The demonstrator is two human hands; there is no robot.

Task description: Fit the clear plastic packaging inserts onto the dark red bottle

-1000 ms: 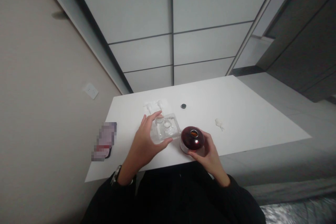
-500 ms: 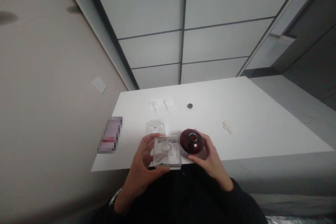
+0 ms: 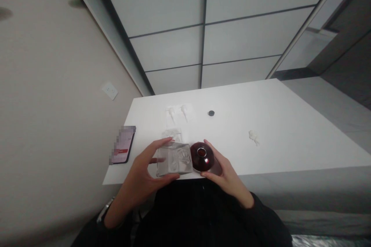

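My left hand [image 3: 145, 166] grips a clear, square glass-like container [image 3: 174, 159] between thumb and fingers, tilted so that one flat side faces me. Rounded shapes show through it. In my right hand [image 3: 227, 173] is a dark red, round, glossy bottle [image 3: 207, 164] with a ringed opening on top. The fingers curl round its right side. Container and bottle are side by side at the table's near edge, and they look to be touching. Just behind the container lies another clear square piece [image 3: 175, 134], partly hidden by my left hand.
On the white table [image 3: 290, 135] lie two white pump heads [image 3: 183, 111] on clear wrapping, a small dark cap [image 3: 211, 113] and a crumpled whitish scrap [image 3: 253, 137]. A phone [image 3: 123, 148] rests at the left edge, close to a wall with a socket [image 3: 110, 90].
Both hands have shifted left with what they hold. The clear container has turned and tilted in my left hand, while the red bottle stays beside it. The view has moved slightly.
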